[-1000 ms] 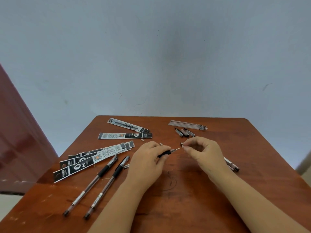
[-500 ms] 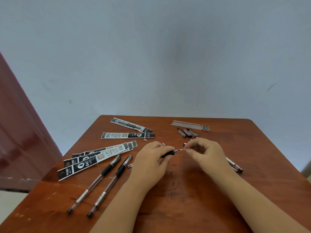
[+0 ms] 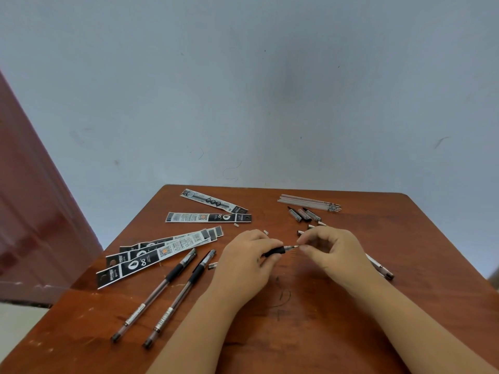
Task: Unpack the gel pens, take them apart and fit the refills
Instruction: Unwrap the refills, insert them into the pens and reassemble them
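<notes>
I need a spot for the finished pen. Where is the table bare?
Bare: near edge of the table between the forearms, and the right side past the right hand. Crowded: wrappers and two pens at left, refills and caps at the far edge.

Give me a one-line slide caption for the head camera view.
Left hand holds a gel pen while right hand pinches its tip, with two pens and empty wrappers alongside.
</notes>
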The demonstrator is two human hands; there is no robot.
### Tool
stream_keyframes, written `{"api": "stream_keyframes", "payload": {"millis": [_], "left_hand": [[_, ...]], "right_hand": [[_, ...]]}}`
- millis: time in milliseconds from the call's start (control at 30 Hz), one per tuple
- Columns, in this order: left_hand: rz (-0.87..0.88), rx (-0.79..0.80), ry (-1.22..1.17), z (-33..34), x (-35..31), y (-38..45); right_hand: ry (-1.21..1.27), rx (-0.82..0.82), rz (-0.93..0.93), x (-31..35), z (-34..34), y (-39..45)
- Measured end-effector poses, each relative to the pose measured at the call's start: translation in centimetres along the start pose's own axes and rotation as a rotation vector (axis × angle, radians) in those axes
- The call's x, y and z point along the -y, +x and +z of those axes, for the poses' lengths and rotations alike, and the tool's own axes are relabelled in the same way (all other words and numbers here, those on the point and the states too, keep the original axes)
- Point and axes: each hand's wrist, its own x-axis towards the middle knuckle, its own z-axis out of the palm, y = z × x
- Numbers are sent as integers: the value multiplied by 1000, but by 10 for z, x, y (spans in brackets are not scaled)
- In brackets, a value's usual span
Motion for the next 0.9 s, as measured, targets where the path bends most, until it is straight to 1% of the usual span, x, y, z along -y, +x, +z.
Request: {"api": "stream_keyframes", "payload": {"millis": [300, 467, 633, 900], "left_hand": [[27, 37, -12, 0, -2, 0], [30, 72, -30, -1, -2, 0], [28, 79, -45, -2, -2, 0], [22, 13, -48, -5, -6, 0]], "right_hand": [[-91, -14, -149, 1, -3, 0], [-94, -26, -177, 0, -4, 1], [-95, -24, -168, 0, -5, 1], [-62, 24, -39, 3, -6, -1]]}}
